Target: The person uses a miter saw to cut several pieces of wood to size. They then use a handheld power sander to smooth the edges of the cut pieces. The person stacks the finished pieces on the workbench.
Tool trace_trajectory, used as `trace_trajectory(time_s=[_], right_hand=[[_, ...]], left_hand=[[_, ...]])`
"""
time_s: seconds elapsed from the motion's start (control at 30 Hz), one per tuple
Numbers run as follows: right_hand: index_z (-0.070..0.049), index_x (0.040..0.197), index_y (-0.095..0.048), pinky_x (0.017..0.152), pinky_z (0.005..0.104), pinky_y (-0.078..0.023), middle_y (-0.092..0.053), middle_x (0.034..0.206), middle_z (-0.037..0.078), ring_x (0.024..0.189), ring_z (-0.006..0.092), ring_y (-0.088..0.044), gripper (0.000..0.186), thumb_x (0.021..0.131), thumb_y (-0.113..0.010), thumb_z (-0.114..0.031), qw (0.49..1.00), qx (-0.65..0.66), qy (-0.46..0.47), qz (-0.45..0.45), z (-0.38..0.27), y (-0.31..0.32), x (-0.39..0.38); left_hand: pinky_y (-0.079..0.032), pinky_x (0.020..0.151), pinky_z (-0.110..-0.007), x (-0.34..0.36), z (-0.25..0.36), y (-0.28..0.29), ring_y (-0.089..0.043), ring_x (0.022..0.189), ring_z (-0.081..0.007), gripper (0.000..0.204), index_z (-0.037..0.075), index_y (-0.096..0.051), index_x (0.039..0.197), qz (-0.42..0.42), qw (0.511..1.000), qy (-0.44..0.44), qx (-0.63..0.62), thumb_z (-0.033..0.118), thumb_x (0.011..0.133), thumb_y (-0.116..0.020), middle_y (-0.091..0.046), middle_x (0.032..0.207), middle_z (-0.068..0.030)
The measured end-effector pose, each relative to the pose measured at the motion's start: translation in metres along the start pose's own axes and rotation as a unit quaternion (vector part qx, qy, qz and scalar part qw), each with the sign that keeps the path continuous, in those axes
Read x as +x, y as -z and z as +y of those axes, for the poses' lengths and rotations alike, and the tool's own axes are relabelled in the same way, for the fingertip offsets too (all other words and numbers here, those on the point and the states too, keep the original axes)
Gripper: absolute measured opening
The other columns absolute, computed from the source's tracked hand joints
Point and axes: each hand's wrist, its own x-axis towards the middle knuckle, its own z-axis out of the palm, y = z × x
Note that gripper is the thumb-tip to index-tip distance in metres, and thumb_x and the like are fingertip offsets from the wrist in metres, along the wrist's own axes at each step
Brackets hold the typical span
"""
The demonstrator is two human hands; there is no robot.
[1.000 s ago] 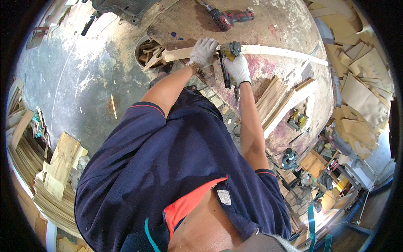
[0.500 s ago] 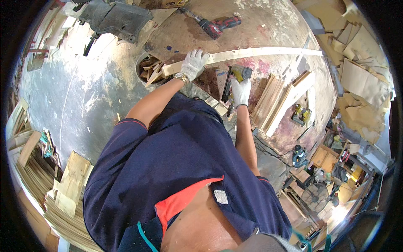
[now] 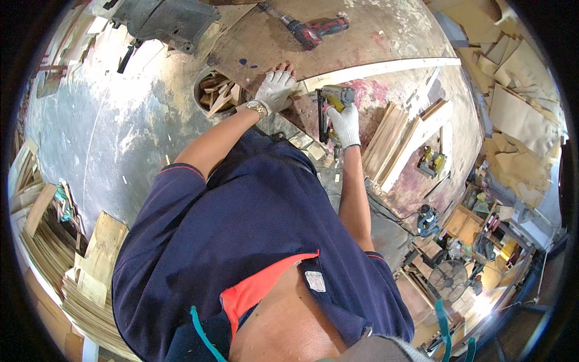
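My left hand (image 3: 274, 90), in a pale glove with bare fingertips, grips the left end of a long pale wood strip (image 3: 380, 66) lying across the worktable (image 3: 241, 36). My right hand (image 3: 344, 123), also gloved, holds a yellow-and-black nail gun (image 3: 338, 96) at the near edge of the strip, right of my left hand; whether it touches the strip I cannot tell. A red-and-black cordless drill (image 3: 310, 33) lies beyond the strip. A round bin (image 3: 201, 90) of wood offcuts stands left of my left hand.
Stacked boards (image 3: 407, 139), another yellow tool (image 3: 431, 161) and a blue-black tool (image 3: 428, 222) with cords are on my right. A dark metal machine part (image 3: 163, 27) is at upper left. Plywood piles (image 3: 66, 265) line the left, cardboard sheets (image 3: 509, 114) the right, and a fan (image 3: 447, 280) stands lower right.
The nail gun was over the strip a second ago, dropped below it, and has since come back up toward it. My left hand has shifted left relative to the gun, still at the strip.
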Motion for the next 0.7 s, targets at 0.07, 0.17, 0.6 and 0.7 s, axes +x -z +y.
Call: trace_trajectory(time_s=[0.07,0.17,0.6,0.7], right_hand=[[0.003,0.108,-0.073,0.048,0.0320,-0.048,-0.072,0.073,0.006,0.052,0.0122,-0.061,0.027,0.086,-0.077,-0.012,0.996,-0.077,0.045,-0.002,0.010,-0.003,0.013],[0.001,0.111,-0.074,0.082,0.0425,-0.057,-0.077,0.099,0.023,0.093,0.0348,-0.076,0.041,0.082,-0.078,-0.027,0.988,-0.153,0.003,-0.035,0.004,-0.007,0.021],[-0.001,0.109,-0.074,0.084,0.0460,-0.058,-0.076,0.099,0.025,0.099,0.0410,-0.073,0.038,0.083,-0.078,-0.028,0.966,-0.253,0.057,-0.025,-0.023,-0.018,0.016],[0.000,0.108,-0.073,0.084,0.0464,-0.058,-0.075,0.099,0.025,0.099,0.0418,-0.073,0.039,0.082,-0.078,-0.028,0.974,-0.223,0.049,-0.015,-0.043,-0.017,0.019]], left_hand=[[-0.035,0.119,-0.051,-0.002,0.002,-0.005,-0.042,0.148,-0.0336,0.073,0.003,-0.053,0.142,0.021,0.999,-0.013,0.029,0.041,0.084,-0.074,-0.047,0.157,-0.0182],[-0.035,0.120,-0.050,-0.003,-0.002,-0.018,-0.042,0.149,-0.0330,0.074,0.002,-0.052,0.145,0.053,0.997,-0.016,0.045,0.041,0.085,-0.072,-0.046,0.159,-0.0172],[-0.029,0.123,-0.051,-0.001,0.004,-0.010,-0.036,0.152,-0.0344,0.076,0.001,-0.045,0.150,-0.009,0.999,0.000,0.039,0.043,0.091,-0.066,-0.039,0.164,-0.0180],[-0.027,0.124,-0.051,-0.003,-0.006,-0.025,-0.032,0.154,-0.0349,0.077,0.000,-0.042,0.152,-0.006,0.998,0.005,0.066,0.044,0.092,-0.064,-0.035,0.166,-0.0186]])
